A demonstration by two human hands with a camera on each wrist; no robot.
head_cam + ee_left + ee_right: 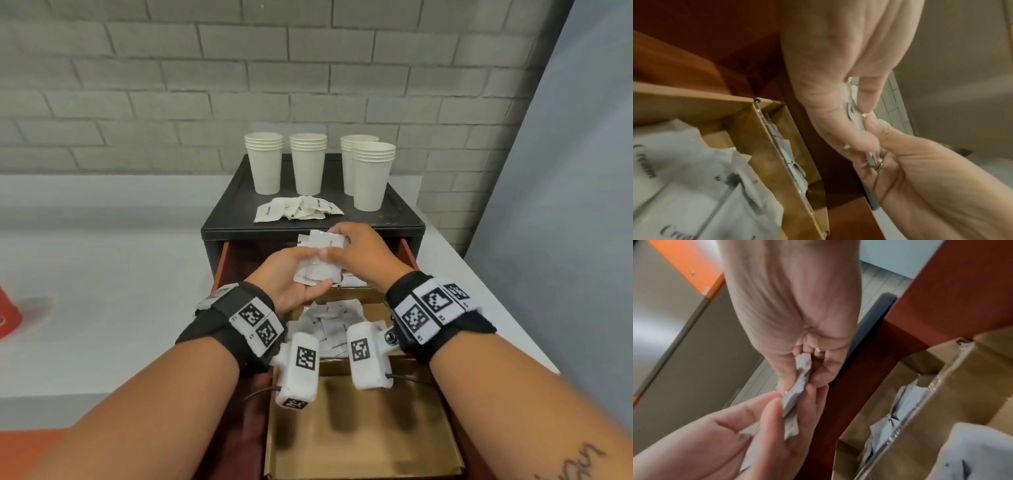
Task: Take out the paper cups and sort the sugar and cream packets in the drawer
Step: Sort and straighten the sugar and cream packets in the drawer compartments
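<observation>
Several stacks of white paper cups [308,164] stand on the black cabinet top [233,209], beside a loose pile of white packets [298,210]. Below it the red drawer [226,263] is pulled out, with cardboard compartments inside. Over the drawer's back part, my left hand [305,274] cradles a bundle of white packets [318,270] in curled fingers. My right hand [337,251] pinches the same bundle from above, as the right wrist view [795,402] shows edge-on. The middle compartment holds packets printed "Cream" [684,178]. More packets [352,281] lie in the back compartment.
The front cardboard compartment [359,428] holds no packets. A white counter [102,257] spreads to the left, with a red object [8,315] at its left edge. A grey brick wall [205,85] stands behind the cabinet, and a grey panel [565,205] rises on the right.
</observation>
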